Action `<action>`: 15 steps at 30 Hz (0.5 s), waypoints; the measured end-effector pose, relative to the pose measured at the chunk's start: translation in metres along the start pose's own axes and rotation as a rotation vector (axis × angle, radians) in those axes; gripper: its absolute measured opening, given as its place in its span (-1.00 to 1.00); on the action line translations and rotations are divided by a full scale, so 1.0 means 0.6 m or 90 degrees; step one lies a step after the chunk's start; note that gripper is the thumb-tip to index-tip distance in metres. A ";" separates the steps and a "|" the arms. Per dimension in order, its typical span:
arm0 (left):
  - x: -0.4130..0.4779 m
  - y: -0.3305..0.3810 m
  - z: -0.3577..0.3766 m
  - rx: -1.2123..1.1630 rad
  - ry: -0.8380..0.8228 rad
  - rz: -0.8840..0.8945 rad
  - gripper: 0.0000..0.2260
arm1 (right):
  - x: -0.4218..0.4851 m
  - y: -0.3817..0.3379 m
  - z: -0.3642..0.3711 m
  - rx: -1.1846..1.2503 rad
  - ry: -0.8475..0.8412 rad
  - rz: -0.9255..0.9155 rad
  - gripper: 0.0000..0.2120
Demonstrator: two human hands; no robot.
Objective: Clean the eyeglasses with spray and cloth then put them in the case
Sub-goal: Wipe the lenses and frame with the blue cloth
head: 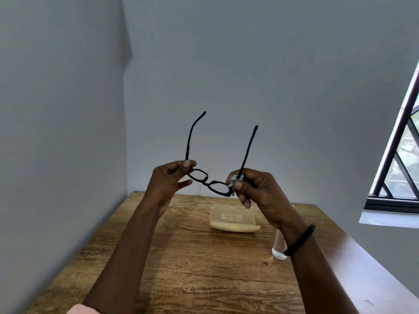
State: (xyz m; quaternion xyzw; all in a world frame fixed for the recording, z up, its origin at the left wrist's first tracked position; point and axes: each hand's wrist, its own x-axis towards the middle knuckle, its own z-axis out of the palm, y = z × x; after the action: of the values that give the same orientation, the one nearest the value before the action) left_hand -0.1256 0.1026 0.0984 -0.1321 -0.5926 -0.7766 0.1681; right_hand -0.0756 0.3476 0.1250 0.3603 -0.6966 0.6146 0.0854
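Black-framed eyeglasses (pixel 209 183) are held up above the table, temples unfolded and pointing up and away. My left hand (pixel 169 180) pinches the frame's left corner by the hinge. My right hand (pixel 251 189) pinches a small pale blue cloth (pixel 235 179) around the right lens edge. A cream glasses case (pixel 233 219) lies shut on the wooden table (pixel 181 257) below the hands. A clear spray bottle (pixel 279 243) stands at the right, mostly hidden behind my right wrist.
Grey walls close in at the left and behind the table. A window with dark bars (pixel 399 159) is at the right, and a wooden ledge (pixel 371 268) runs along the table's right side.
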 end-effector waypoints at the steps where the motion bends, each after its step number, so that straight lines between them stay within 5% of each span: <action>1: 0.002 0.000 -0.005 -0.013 -0.013 -0.011 -0.70 | 0.000 0.000 -0.002 0.005 0.008 -0.005 -0.85; 9: 0.002 0.002 -0.010 -0.029 0.001 -0.010 -0.75 | -0.001 0.002 -0.007 0.010 0.060 -0.008 -0.83; 15: 0.002 0.010 -0.001 -0.046 0.163 0.078 -0.93 | 0.003 0.012 -0.007 -0.014 0.199 0.011 -0.82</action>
State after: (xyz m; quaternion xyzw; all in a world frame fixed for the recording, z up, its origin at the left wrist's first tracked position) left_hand -0.1243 0.1003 0.1042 -0.0738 -0.5287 -0.7963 0.2845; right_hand -0.0828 0.3505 0.1210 0.2532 -0.6844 0.6564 0.1916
